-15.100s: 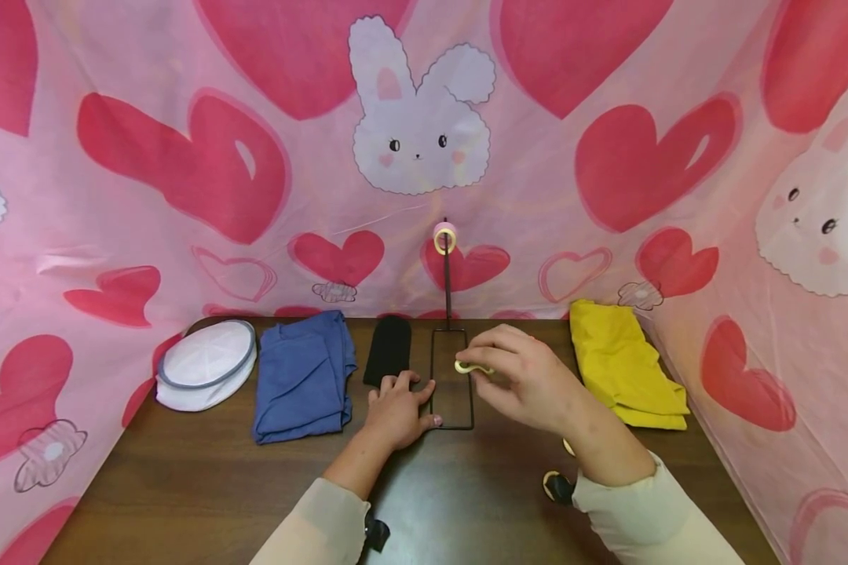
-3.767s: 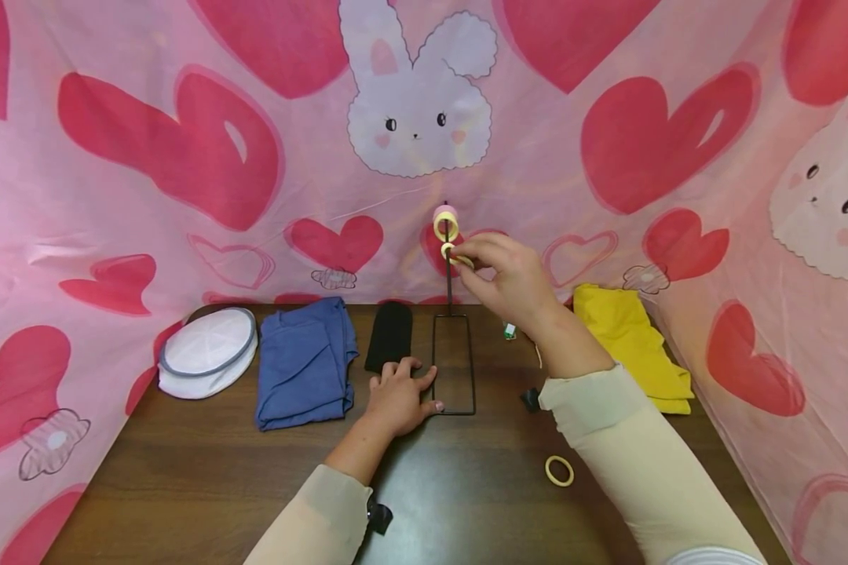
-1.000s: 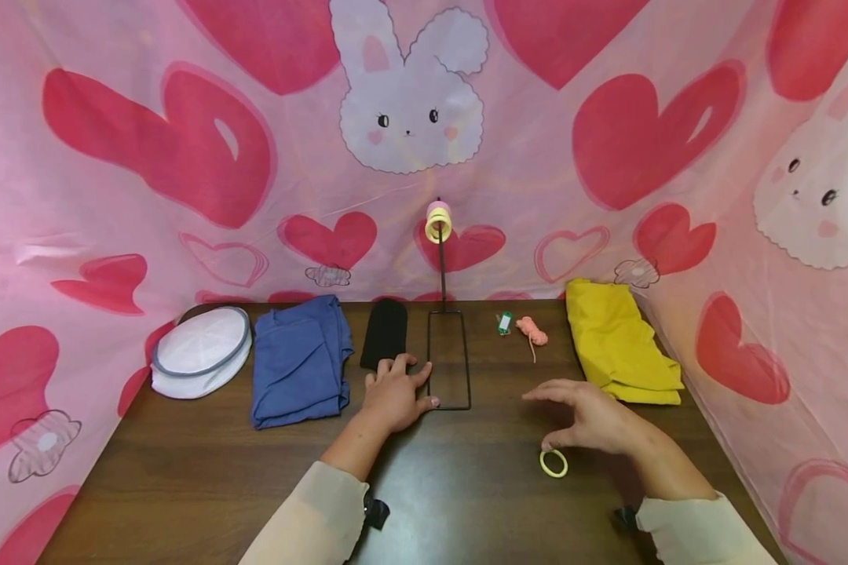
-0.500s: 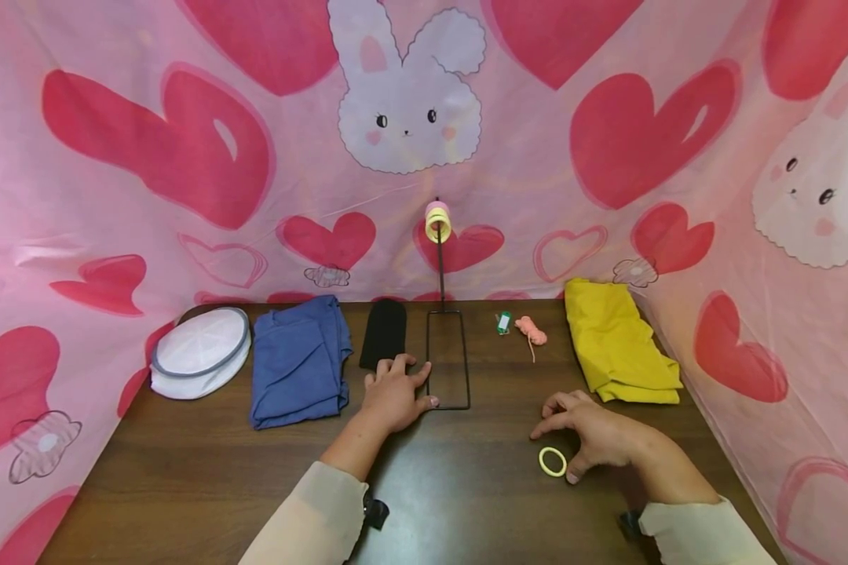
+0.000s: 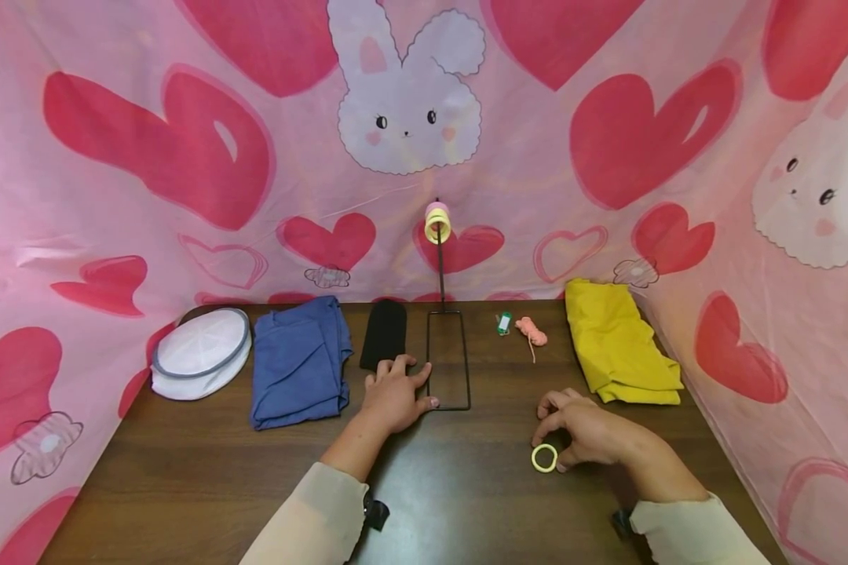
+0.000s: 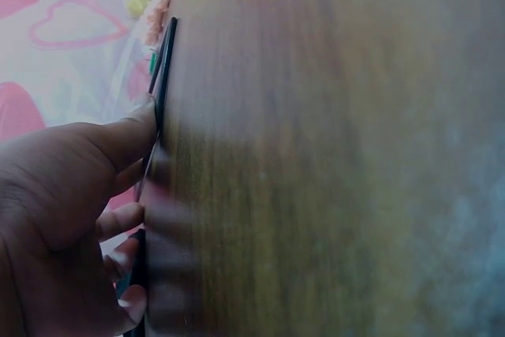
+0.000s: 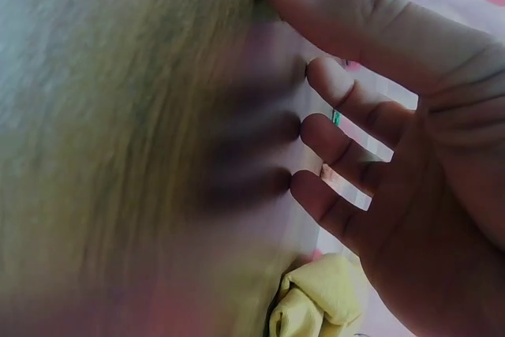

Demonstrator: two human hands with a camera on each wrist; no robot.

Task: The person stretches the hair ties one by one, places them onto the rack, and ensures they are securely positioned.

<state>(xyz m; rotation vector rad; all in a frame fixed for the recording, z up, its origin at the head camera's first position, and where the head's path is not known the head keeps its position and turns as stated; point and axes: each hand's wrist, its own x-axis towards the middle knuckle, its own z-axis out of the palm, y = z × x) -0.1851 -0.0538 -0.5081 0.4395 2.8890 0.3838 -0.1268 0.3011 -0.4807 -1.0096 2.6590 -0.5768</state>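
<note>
My left hand [image 5: 393,399] rests on the near left corner of a black wire stand [image 5: 466,357], thumb and index finger spread over its rectangular base. In the left wrist view its thumb lies against the thin black wire. My right hand [image 5: 590,430] is low over the table at the right, thumb and index finger pinching a pale yellow ring [image 5: 535,464] at opposite edges. The right wrist view shows the other fingers bent, tips at the wood. Pink and pale yellow rings [image 5: 437,231] hang on the stand's rod in front of the curtain.
Left of the stand lie a black flat rounded piece [image 5: 385,333], a folded blue cloth [image 5: 300,365] and a white round mesh item with a grey rim [image 5: 201,345]. To its right are a green key tag [image 5: 504,322], pink yarn [image 5: 531,331] and folded yellow cloth [image 5: 618,341].
Since the earlier frames, another yellow ring has joined those on the rod. My right hand has come back to the table and closed on the loose ring, which has shifted slightly left. My left hand stays put.
</note>
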